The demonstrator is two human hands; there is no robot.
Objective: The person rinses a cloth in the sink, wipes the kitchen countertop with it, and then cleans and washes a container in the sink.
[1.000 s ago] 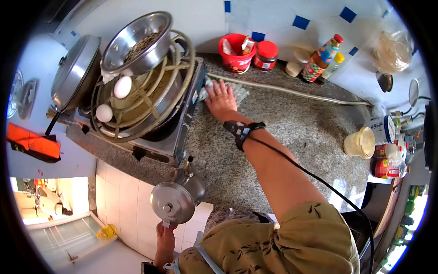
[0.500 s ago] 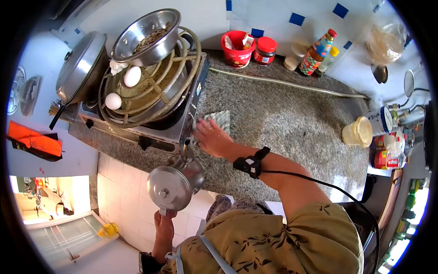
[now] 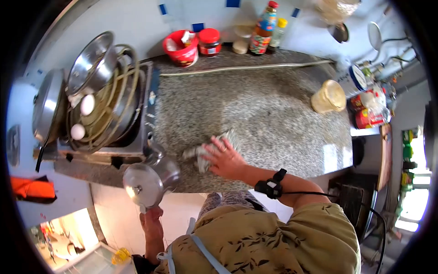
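Note:
A shiny metal kettle (image 3: 164, 176) with a knobbed lid is held at the counter's front edge, near the stove corner. My left hand (image 3: 151, 221) is closed around its handle, below the lid. Over the counter, my right hand (image 3: 226, 160) lies flat with fingers spread, pressing on a crumpled grey-white cloth (image 3: 200, 160). Parts of the cloth show beyond the fingertips and to their left; the rest is under the palm. A black band with a cable circles my right wrist.
On the left, the stove (image 3: 149, 98) carries a ring rack (image 3: 135, 75), a steel bowl (image 3: 98, 68) and two eggs (image 3: 87, 105). A lidded pan (image 3: 51, 105) stands beyond. Jars and bottles line the wall behind a pipe (image 3: 246, 68). A cream tub (image 3: 327, 98) sits at right.
My right hand has slid the cloth away from the stove's side, rightward along the counter. My left hand still holds the kettle. The view has turned rightward.

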